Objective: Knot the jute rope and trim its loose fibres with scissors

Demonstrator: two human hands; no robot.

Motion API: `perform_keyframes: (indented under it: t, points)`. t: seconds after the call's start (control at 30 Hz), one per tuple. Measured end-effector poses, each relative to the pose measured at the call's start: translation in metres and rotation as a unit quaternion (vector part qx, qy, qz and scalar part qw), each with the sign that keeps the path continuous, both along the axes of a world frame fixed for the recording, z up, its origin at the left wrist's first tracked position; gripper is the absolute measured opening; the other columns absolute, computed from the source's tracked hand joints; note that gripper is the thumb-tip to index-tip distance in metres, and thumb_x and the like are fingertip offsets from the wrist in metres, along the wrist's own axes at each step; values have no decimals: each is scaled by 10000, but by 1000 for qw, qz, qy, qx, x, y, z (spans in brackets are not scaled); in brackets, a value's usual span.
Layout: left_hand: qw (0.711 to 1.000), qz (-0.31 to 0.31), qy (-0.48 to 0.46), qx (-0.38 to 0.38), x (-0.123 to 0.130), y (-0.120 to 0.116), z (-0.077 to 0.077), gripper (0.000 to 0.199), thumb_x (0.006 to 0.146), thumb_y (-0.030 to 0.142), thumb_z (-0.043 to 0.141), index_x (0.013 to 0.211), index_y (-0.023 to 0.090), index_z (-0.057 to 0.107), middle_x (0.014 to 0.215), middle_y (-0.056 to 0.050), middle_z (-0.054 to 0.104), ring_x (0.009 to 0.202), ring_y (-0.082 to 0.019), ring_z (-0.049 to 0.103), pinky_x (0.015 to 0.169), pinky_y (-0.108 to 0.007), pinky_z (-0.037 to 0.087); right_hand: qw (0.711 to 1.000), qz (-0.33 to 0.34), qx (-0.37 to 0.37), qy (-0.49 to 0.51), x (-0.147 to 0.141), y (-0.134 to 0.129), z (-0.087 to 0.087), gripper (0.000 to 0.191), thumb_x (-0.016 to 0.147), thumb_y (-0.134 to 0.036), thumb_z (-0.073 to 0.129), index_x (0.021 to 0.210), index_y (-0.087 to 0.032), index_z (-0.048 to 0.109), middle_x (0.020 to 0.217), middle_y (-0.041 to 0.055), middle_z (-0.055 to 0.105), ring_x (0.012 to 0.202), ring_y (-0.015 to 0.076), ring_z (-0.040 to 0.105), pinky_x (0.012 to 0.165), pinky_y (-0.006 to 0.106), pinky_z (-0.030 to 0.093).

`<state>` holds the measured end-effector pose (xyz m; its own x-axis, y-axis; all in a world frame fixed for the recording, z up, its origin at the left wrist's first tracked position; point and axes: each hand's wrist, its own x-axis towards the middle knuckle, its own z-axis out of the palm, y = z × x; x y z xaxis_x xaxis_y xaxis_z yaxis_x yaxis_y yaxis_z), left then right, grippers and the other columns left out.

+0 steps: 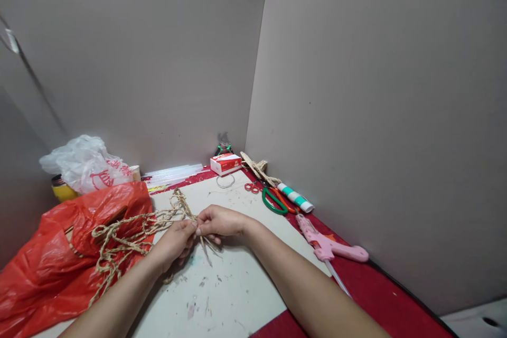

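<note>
Braided straw cord (113, 245) lies in loose loops from the red plastic bag to the white board, and one end runs up to my hands. My left hand (179, 243) pinches the strands from the left. Its fingertips meet those of my right hand (222, 223), which is closed on the same strands from the right. Loose straw ends (206, 251) stick out below the pinch, toward the front of the board. The fingers partly hide the spot where the strands come together.
The red bag (43, 253) and a clear bag (89, 163) sit at left. Glue sticks (174, 174), a red-and-white box (225, 164) and a wire ring (225, 182) are behind. Scissors (274, 202), a tape-wrapped roll (296, 198) and a pink glue gun (327, 243) line the right wall.
</note>
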<state>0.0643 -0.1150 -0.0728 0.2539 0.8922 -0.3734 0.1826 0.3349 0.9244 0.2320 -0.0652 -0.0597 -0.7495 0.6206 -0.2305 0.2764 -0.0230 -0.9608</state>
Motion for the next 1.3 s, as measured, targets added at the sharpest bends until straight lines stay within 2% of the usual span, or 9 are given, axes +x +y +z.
perform_keyframes:
  t: [0.33,0.47,0.63,0.77,0.9,1.0,1.13,1.3]
  points:
    - [994,-15,-106,-24,-1,-2,6,381,761,515,578,688,215,357,473,112,292,361,-35,198,341,-163,196,998,39,-42,30,9,5,2,182,801,-305,607,760,-139,542,502,-67,506,386,42,476,354,151,252]
    - [994,-22,-109,-21,-2,-1,3,377,759,511,583,692,210,366,476,109,298,367,-36,219,342,-161,224,998,44,-36,21,11,6,1,130,838,-247,534,757,-147,517,509,-68,494,379,40,456,349,152,253]
    - [996,-32,-84,10,-1,0,-1,350,747,492,598,710,208,397,496,95,378,366,-43,270,336,-169,273,999,24,-23,-19,12,7,1,160,853,-217,462,707,-160,492,485,-74,454,350,40,406,339,158,242]
    - [997,-12,-6,72,4,-1,-6,364,767,519,550,656,207,400,447,89,380,330,-56,298,323,-193,305,995,-6,49,-83,9,4,8,219,831,-175,443,613,-166,459,431,-70,434,322,45,372,354,174,273]
    - [991,28,46,125,8,-2,-10,387,779,528,522,605,203,403,394,86,363,288,-61,299,301,-193,260,981,-24,132,-138,1,-5,17,240,794,-149,432,556,-170,450,384,-58,440,327,59,399,379,178,302]
    - [992,57,1,110,8,-3,-10,364,760,476,556,579,187,429,419,68,411,302,-52,302,309,-192,278,972,-31,160,-169,-4,-13,23,232,780,-164,423,550,-170,461,377,-45,460,342,80,445,397,185,333]
    - [993,51,-95,43,6,-3,-7,323,729,421,600,573,154,505,418,48,438,324,-45,305,343,-190,314,963,-32,175,-204,-5,-20,29,198,769,-187,425,593,-163,510,408,-35,496,370,105,507,435,199,383]
    - [992,56,-114,25,3,0,-10,335,742,397,607,551,127,558,371,41,404,322,-47,317,361,-187,303,946,-35,199,-253,-5,-28,40,164,729,-178,450,638,-164,585,468,-15,565,434,116,551,487,207,404]
